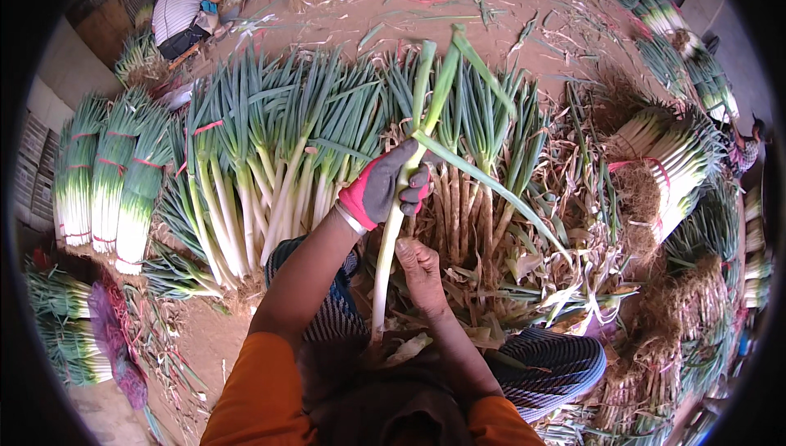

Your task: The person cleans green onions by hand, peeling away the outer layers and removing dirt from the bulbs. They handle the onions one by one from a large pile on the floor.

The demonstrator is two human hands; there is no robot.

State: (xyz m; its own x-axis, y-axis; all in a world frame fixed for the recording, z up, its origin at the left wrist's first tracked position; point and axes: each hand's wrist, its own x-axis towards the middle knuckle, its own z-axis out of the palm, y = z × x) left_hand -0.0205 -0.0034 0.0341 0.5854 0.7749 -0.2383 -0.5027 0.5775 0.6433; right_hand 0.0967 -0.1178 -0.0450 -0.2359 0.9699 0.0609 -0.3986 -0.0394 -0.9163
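Observation:
My left hand (385, 184), in a red and grey glove, is closed round the upper shaft of a large green onion (388, 262). The onion stands nearly upright, white shank down near my lap. Its green leaves spread above the glove, one bent down to the right. My bare right hand (420, 276) is beside the shank, below the glove, with fingers curled together; what they pinch, if anything, is hidden. Just left lies a row of cleaned green onions (286, 176) with white stems. Behind and right of my hands are unpeeled ones (463, 208) with brown, dry stems.
Peeled leaves and husks (544, 258) litter the ground at right. Tied bundles (110, 176) stand at left, and a rooty bundle (663, 172) lies at right. Another person (180, 16) crouches at far left; a second person (747, 149) is at the right edge.

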